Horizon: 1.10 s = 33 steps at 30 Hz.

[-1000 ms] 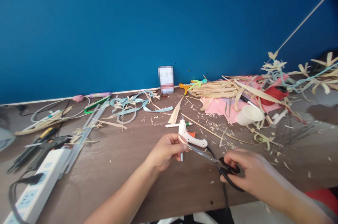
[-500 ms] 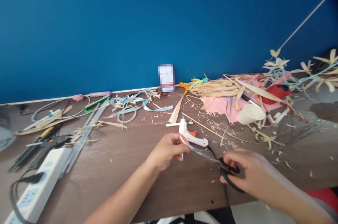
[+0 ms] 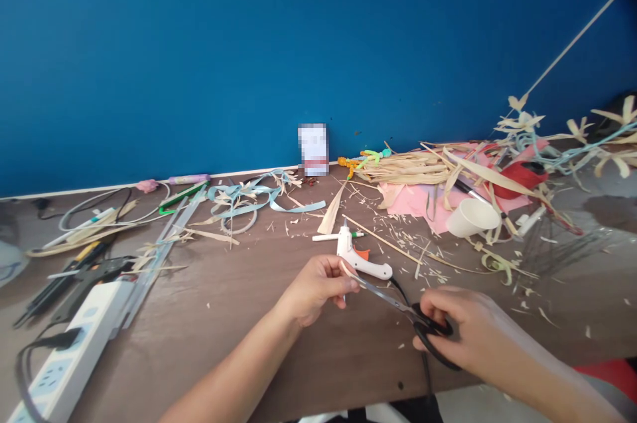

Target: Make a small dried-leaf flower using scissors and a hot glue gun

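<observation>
My right hand (image 3: 462,327) grips the black handles of a pair of scissors (image 3: 398,303), whose blades point left. The blade tips reach the fingers of my left hand (image 3: 318,287), which is closed in a pinch. A small pale strip of husk (image 3: 347,268) pokes out between thumb and forefinger, against the blades; the rest of it is hidden by the fingers. Just behind the hands lies a white glue gun (image 3: 358,257) with an orange trigger, its nozzle pointing to the wall. A white pen (image 3: 326,237) lies by its nozzle.
A power strip (image 3: 74,350) with a plugged-in cord lies at left, near a black glue gun (image 3: 102,277). Blue ribbon (image 3: 271,197) curls behind. At right are a bundle of dried husks (image 3: 408,167), pink paper (image 3: 411,200), a paper cup (image 3: 470,218) and scattered trimmings. A blue wall (image 3: 223,64) stands behind.
Almost nothing differs. Both hands keep their grips, with the scissors still at the left fingertips; the view has shifted very slightly.
</observation>
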Each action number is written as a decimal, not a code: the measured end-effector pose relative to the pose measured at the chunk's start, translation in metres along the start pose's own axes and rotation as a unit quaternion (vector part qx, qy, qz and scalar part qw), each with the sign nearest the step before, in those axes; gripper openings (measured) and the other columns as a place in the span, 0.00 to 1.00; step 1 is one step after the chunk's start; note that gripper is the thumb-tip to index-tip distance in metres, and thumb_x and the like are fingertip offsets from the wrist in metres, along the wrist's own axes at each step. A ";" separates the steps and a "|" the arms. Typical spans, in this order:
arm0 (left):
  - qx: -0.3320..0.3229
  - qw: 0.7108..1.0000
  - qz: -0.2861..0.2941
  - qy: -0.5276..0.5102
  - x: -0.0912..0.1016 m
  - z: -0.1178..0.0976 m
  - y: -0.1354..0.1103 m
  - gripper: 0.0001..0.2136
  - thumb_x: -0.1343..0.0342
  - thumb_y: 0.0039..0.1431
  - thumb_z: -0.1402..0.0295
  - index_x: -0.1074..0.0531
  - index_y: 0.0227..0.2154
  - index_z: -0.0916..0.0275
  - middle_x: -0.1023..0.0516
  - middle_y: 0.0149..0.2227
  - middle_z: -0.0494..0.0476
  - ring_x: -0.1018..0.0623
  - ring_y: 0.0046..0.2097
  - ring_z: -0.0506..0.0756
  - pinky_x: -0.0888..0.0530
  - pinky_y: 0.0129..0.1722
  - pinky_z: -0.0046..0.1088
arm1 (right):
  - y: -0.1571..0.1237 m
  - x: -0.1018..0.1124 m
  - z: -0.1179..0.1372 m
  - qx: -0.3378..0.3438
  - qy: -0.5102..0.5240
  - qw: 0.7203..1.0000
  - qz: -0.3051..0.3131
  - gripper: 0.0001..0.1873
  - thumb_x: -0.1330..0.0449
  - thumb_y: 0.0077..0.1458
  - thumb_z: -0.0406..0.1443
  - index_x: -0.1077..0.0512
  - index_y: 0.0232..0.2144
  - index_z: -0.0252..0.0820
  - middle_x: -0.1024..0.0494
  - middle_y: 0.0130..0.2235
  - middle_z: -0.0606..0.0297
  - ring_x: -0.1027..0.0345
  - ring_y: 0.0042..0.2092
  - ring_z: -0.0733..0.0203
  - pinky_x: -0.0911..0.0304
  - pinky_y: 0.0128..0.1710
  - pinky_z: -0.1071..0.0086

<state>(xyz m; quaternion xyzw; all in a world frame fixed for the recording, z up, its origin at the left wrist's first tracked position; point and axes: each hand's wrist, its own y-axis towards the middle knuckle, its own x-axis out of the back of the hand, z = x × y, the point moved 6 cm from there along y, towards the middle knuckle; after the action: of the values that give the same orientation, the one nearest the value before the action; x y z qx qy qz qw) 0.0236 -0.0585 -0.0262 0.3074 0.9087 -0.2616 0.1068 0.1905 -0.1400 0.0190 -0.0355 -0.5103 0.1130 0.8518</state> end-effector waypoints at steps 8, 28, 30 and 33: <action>0.020 1.000 -0.004 -0.010 0.002 0.001 -0.003 0.10 0.37 0.37 0.68 0.28 0.22 0.69 0.25 0.23 0.55 0.34 0.19 0.43 0.34 0.18 0.19 | 0.000 -0.001 -0.003 -0.010 -0.016 1.000 0.010 0.09 0.40 0.42 0.36 0.39 0.20 0.43 0.33 0.22 0.72 0.40 0.25 0.67 0.49 0.24 0.74; 0.023 1.000 0.005 0.013 -0.004 0.005 -0.001 0.09 0.37 0.37 0.67 0.29 0.20 0.69 0.25 0.23 0.56 0.33 0.19 0.44 0.34 0.19 0.20 | 0.000 -0.002 0.002 0.004 -0.010 1.000 0.005 0.09 0.40 0.43 0.36 0.39 0.20 0.43 0.33 0.21 0.72 0.41 0.24 0.67 0.49 0.23 0.74; 0.027 1.000 0.003 0.009 -0.004 0.006 -0.001 0.10 0.37 0.37 0.67 0.29 0.20 0.69 0.24 0.23 0.56 0.32 0.19 0.44 0.34 0.19 0.20 | 0.000 -0.003 0.001 -0.001 -0.017 1.000 0.010 0.10 0.40 0.43 0.36 0.40 0.20 0.43 0.33 0.21 0.72 0.41 0.24 0.67 0.49 0.23 0.74; 0.031 0.999 0.002 0.014 -0.004 0.007 0.000 0.09 0.37 0.38 0.67 0.29 0.20 0.69 0.24 0.23 0.56 0.31 0.20 0.45 0.33 0.20 0.20 | 0.001 -0.004 -0.001 -0.007 -0.018 1.000 0.012 0.10 0.40 0.44 0.36 0.40 0.20 0.43 0.33 0.20 0.73 0.42 0.23 0.68 0.49 0.23 0.75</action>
<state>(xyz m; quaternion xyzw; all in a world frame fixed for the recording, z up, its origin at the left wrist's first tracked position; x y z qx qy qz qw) 0.0270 -0.0642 -0.0306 0.3160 0.9008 -0.2854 0.0849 0.1891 -0.1402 0.0153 -0.0456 -0.5254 0.1207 0.8410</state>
